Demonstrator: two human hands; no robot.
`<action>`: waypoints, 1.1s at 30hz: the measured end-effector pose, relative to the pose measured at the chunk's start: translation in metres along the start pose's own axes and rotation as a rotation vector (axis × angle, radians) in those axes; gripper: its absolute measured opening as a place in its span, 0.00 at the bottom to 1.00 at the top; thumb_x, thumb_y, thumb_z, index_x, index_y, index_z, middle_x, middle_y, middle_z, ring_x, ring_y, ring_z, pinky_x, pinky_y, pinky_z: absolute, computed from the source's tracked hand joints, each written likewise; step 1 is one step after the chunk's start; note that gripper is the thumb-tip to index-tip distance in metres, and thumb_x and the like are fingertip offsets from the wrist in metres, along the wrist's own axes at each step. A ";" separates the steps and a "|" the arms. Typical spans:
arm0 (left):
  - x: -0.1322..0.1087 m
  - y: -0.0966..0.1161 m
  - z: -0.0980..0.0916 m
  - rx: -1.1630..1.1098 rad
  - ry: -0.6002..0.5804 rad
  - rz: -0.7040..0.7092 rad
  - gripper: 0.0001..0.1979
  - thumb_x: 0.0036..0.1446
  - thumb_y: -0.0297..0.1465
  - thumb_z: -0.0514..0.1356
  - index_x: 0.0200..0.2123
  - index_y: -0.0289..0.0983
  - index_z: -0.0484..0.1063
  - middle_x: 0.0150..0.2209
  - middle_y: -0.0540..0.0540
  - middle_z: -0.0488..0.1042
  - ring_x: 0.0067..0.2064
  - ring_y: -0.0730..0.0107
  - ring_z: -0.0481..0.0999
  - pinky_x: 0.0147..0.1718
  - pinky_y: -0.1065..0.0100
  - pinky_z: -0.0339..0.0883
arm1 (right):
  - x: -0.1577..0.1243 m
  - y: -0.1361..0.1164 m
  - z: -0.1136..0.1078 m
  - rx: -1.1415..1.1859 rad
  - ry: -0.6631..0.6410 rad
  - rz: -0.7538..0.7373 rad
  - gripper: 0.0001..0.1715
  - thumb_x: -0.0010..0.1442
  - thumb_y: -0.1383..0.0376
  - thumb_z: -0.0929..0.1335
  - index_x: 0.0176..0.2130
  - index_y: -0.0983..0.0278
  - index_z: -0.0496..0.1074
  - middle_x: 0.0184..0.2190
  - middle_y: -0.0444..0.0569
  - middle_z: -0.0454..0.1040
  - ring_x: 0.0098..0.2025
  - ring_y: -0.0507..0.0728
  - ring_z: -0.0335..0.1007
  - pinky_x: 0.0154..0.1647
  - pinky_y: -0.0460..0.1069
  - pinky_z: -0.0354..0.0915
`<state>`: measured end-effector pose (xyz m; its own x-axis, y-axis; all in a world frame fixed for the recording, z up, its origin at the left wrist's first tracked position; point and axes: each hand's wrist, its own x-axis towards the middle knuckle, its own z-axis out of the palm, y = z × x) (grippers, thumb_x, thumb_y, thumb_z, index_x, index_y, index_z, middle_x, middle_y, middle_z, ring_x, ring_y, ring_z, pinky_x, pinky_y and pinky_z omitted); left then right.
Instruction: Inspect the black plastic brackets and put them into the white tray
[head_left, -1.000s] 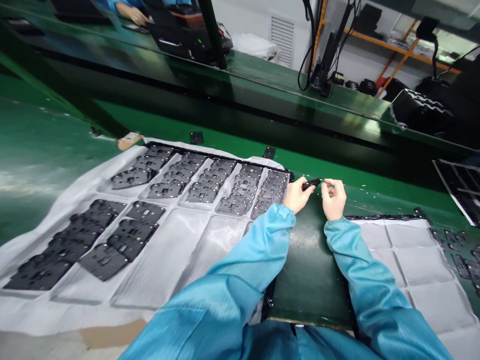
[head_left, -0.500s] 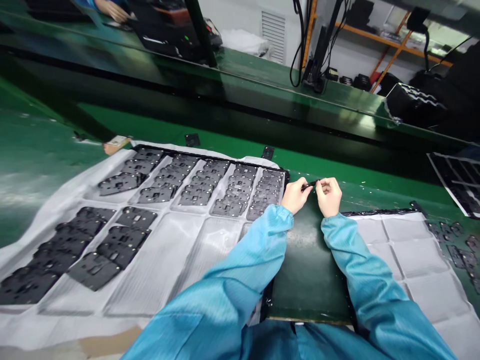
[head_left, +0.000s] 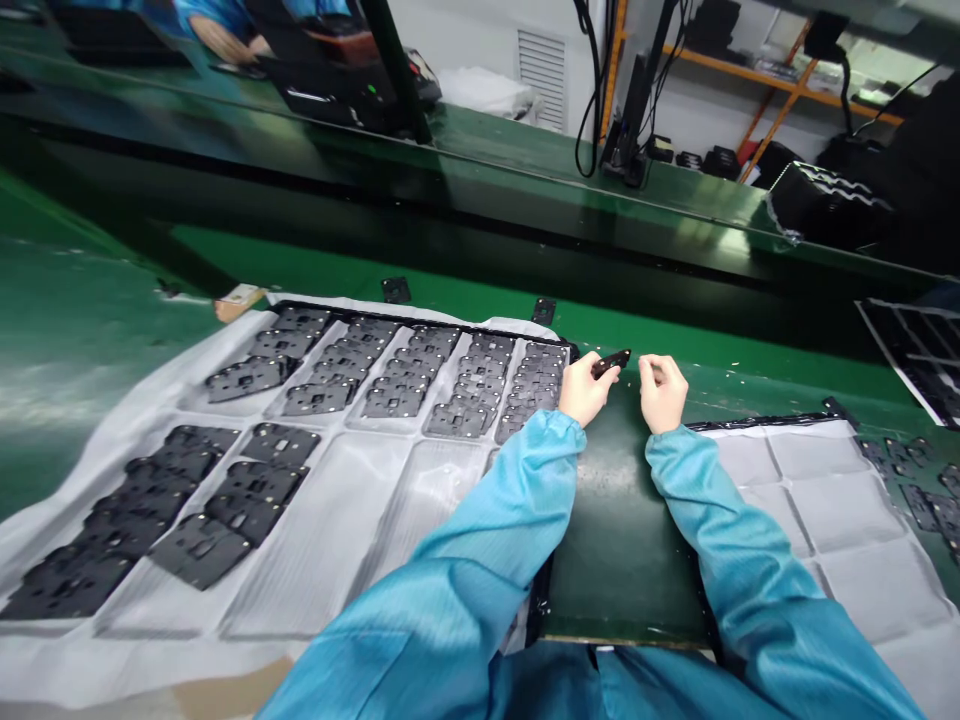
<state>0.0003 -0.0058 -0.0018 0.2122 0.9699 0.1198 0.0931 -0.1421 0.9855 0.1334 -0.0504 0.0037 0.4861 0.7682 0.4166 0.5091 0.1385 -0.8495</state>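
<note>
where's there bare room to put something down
Bare: the green tabletop strip between left tray and right tray; visible right-tray compartments; near-row left-tray compartments between the overlapping black parts and left sleeve. Crowded: the left tray's far row and near-left corner; also the tabletop right of the right tray, with loose parts.

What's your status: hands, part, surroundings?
Left hand pinching black part. Right hand apart from it, curled; contents unclear. Partly filled tray close beside left hand.
</note>
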 end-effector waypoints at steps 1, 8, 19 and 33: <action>0.000 0.000 0.000 -0.012 -0.009 -0.009 0.12 0.52 0.38 0.61 0.25 0.37 0.63 0.24 0.49 0.75 0.16 0.78 0.65 0.17 0.74 0.57 | 0.001 0.001 -0.001 0.010 0.035 0.045 0.18 0.60 0.54 0.65 0.31 0.66 0.71 0.28 0.47 0.70 0.25 0.49 0.63 0.26 0.46 0.61; -0.003 0.001 0.001 -0.041 -0.136 -0.010 0.12 0.52 0.37 0.61 0.25 0.36 0.63 0.23 0.51 0.74 0.14 0.80 0.64 0.15 0.75 0.55 | 0.003 0.000 0.000 0.323 -0.122 0.193 0.19 0.56 0.54 0.68 0.42 0.64 0.72 0.28 0.44 0.71 0.20 0.48 0.63 0.18 0.44 0.60; -0.004 0.007 0.000 -0.208 -0.215 -0.097 0.16 0.48 0.38 0.65 0.25 0.36 0.61 0.23 0.49 0.74 0.13 0.81 0.64 0.10 0.76 0.53 | 0.003 0.001 0.003 0.588 -0.161 0.365 0.16 0.47 0.56 0.74 0.32 0.64 0.72 0.19 0.39 0.65 0.14 0.45 0.52 0.12 0.43 0.50; -0.006 0.007 0.001 -0.269 -0.199 -0.159 0.16 0.46 0.38 0.67 0.27 0.33 0.65 0.23 0.47 0.75 0.13 0.80 0.64 0.10 0.75 0.55 | 0.001 0.001 0.006 0.659 -0.151 0.402 0.14 0.48 0.58 0.73 0.32 0.65 0.73 0.19 0.39 0.64 0.14 0.44 0.50 0.12 0.43 0.50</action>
<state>0.0009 -0.0131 0.0046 0.4027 0.9146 -0.0374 -0.1129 0.0902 0.9895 0.1305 -0.0457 0.0014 0.4179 0.9081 0.0282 -0.2348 0.1379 -0.9622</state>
